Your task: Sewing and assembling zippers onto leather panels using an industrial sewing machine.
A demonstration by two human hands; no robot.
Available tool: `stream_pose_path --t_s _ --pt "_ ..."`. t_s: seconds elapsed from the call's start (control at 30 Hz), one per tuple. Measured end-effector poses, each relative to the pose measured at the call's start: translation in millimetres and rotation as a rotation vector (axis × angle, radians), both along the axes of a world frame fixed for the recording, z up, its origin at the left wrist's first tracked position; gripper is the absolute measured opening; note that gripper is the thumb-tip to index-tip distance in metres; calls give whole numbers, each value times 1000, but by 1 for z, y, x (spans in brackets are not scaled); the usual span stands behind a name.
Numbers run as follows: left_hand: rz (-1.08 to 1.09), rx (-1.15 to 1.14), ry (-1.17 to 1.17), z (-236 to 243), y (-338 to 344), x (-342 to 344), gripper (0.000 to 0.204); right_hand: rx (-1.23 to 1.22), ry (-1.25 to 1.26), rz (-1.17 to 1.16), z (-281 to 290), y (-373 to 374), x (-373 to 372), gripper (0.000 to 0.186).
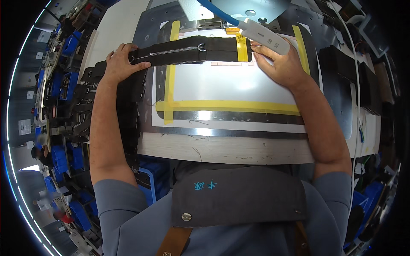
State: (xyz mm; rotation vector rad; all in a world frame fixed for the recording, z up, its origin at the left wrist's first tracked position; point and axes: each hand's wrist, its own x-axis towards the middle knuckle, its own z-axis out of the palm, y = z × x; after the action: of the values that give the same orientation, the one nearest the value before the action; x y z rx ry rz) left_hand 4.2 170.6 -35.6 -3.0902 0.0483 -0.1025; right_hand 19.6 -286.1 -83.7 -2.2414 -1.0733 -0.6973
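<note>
A long black fabric strip [179, 54] with a silver zipper and a metal ring lies across the upper part of the work plate. My left hand [121, 64] grips its left end, thumb along the lower edge and fingers over the top. At the strip's right end, beside a yellow band [242, 49], the fingertips of my right hand [279, 64] pinch the edge. A white plastic device [265, 37] on a blue cable hangs in front of my right hand and hides part of its fingers. Beneath lies a white sheet [239, 85] framed by yellow tape [230, 106].
A sewing machine head [252, 10] stands at the far side above the plate. More black strap pieces [87, 91] hang at the left, and stacked black pieces [341, 64] lie at the right. A blue crate [156, 179] sits under the table's front edge [226, 149].
</note>
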Motion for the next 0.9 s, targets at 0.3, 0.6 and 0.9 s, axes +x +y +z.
stream_pose_path --t_s 0.3,0.6,0.9 --pt "-213 -73 151 11 16 -9 71 -30 51 -5 -1 -3 -1 18" --pt "-76 85 6 19 9 -8 54 -110 77 -24 8 -6 -13 19" --pt "241 -1636 150 95 -91 -47 40 2 1084 587 78 39 -120 21"
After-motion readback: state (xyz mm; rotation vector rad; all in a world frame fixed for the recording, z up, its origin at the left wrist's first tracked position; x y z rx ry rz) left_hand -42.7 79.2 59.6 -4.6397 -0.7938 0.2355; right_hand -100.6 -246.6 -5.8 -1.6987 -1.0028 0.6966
